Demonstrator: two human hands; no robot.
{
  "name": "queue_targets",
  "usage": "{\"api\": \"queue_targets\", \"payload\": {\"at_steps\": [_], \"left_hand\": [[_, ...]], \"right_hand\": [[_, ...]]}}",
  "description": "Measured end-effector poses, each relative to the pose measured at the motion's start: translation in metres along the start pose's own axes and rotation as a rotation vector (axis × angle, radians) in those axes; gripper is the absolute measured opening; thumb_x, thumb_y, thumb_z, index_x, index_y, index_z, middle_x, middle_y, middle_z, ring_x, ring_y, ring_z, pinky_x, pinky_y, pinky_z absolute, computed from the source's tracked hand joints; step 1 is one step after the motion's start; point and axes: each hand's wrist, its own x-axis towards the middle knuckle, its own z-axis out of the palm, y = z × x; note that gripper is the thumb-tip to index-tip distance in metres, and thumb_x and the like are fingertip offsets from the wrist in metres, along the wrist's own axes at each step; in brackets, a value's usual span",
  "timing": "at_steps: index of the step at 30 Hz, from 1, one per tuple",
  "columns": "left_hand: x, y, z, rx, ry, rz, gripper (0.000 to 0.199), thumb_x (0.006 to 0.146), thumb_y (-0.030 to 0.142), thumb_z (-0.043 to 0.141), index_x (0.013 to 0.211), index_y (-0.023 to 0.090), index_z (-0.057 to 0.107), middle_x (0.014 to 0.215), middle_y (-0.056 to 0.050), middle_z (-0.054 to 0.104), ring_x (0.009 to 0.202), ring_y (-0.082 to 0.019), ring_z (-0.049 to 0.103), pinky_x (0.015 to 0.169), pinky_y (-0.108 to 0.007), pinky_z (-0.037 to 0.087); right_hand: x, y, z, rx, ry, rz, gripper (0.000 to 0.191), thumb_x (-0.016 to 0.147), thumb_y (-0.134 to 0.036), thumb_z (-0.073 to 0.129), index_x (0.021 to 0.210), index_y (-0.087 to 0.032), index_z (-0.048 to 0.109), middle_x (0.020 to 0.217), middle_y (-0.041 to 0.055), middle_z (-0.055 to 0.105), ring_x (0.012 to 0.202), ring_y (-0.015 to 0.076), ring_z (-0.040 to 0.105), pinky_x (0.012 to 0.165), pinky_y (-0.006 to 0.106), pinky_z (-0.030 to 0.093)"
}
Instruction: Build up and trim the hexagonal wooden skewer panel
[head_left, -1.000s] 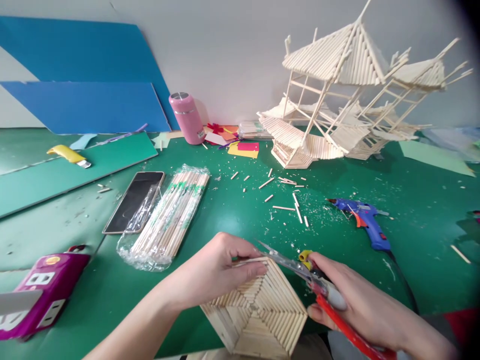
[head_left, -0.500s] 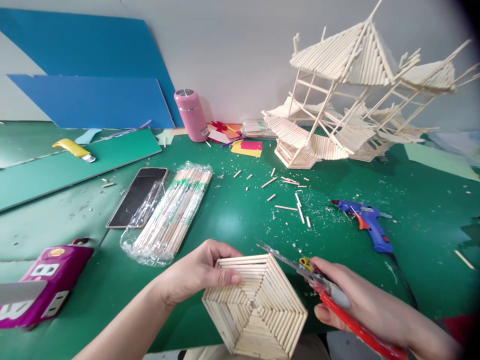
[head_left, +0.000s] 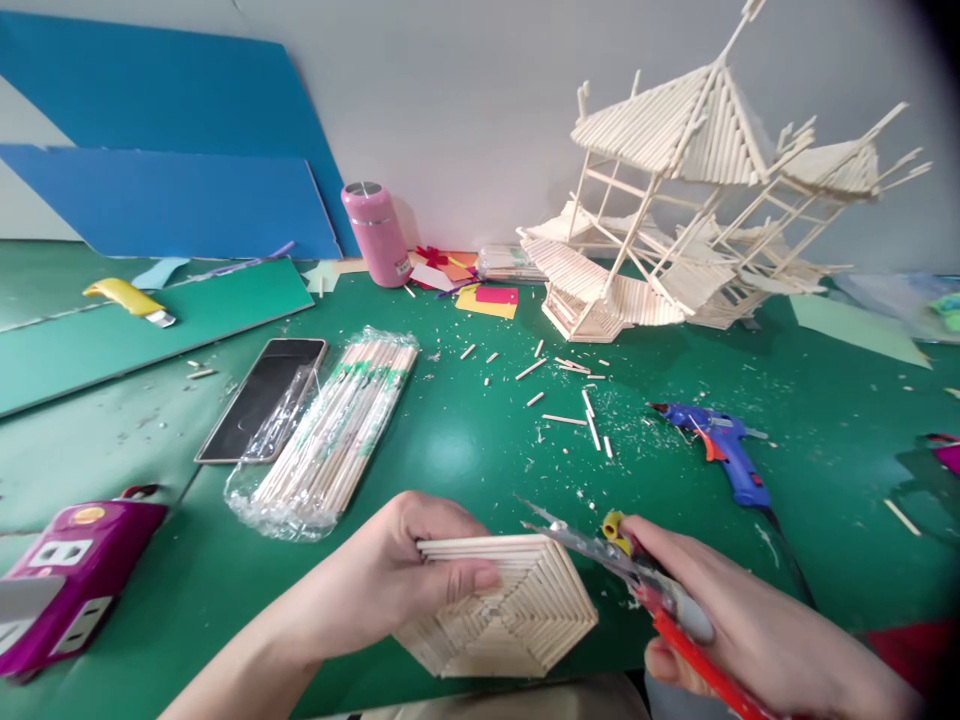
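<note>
My left hand (head_left: 427, 575) grips a hexagonal panel of thin wooden sticks (head_left: 517, 620) by its upper left side, thumb on top and fingers behind. The panel is tilted, its sticks laid in rings around the centre. In my right hand (head_left: 712, 600) is a pair of red-handled pruning shears (head_left: 664, 610) with a yellow catch. The blades are parted and lie by the panel's upper right corner, where a small whitish bit shows between them; I cannot tell whether they touch the panel.
A stick-built pavilion model (head_left: 667, 200) stands at the back right. A blue glue gun (head_left: 720, 440) lies to the right, near cut stick pieces (head_left: 589, 420). Leftward are bagged sticks (head_left: 341, 430), a phone (head_left: 262, 400), a magenta power strip (head_left: 79, 570), a yellow cutter (head_left: 127, 297) and a pink flask (head_left: 376, 235).
The panel has tipped to a flatter angle, its near edge rising in view. The shear blades have opened wider at its upper right corner. My view has shifted slightly.
</note>
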Motion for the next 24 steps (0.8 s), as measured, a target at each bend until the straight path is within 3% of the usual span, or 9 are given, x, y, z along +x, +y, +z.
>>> {"api": "queue_targets", "payload": {"at_steps": [8,14,18,24], "left_hand": [[-0.010,0.031,0.004,0.411,0.007,0.255,0.019,0.088,0.023,0.047,0.086,0.018,0.065,0.068,-0.003,0.062,0.065,-0.014,0.056,0.063,-0.024,0.042],[-0.017,0.040,0.010,0.547,0.039,0.216,0.029,0.087,0.015,0.048,0.109,0.031,0.057,0.091,0.000,0.065,0.081,-0.015,0.058,0.074,-0.027,0.044],[-0.020,0.041,0.013,0.604,0.052,0.189,0.026,0.088,0.017,0.046,0.106,0.030,0.058,0.092,0.000,0.064,0.084,-0.015,0.057,0.073,-0.025,0.044],[-0.014,0.050,0.013,0.839,0.120,0.277,0.017,0.089,0.019,0.042,0.091,0.022,0.059,0.074,-0.001,0.062,0.065,-0.016,0.055,0.062,-0.028,0.041]], "right_hand": [[-0.004,-0.002,0.001,-0.217,0.125,-0.105,0.030,0.062,-0.024,0.064,0.084,-0.023,0.044,0.093,0.0070,0.060,0.081,0.0246,0.060,0.061,0.033,0.049],[-0.008,-0.002,-0.003,-0.249,0.152,-0.147,0.037,0.059,-0.022,0.065,0.089,-0.023,0.043,0.092,0.0065,0.060,0.080,0.0250,0.060,0.062,0.033,0.049],[-0.008,-0.003,-0.005,-0.240,0.142,-0.153,0.035,0.059,-0.021,0.064,0.086,-0.023,0.042,0.090,0.0058,0.061,0.079,0.0241,0.061,0.060,0.032,0.049],[-0.005,-0.007,-0.005,-0.259,0.168,-0.160,0.033,0.060,-0.021,0.063,0.086,-0.023,0.042,0.089,0.0057,0.061,0.077,0.0236,0.061,0.059,0.032,0.048]]}}
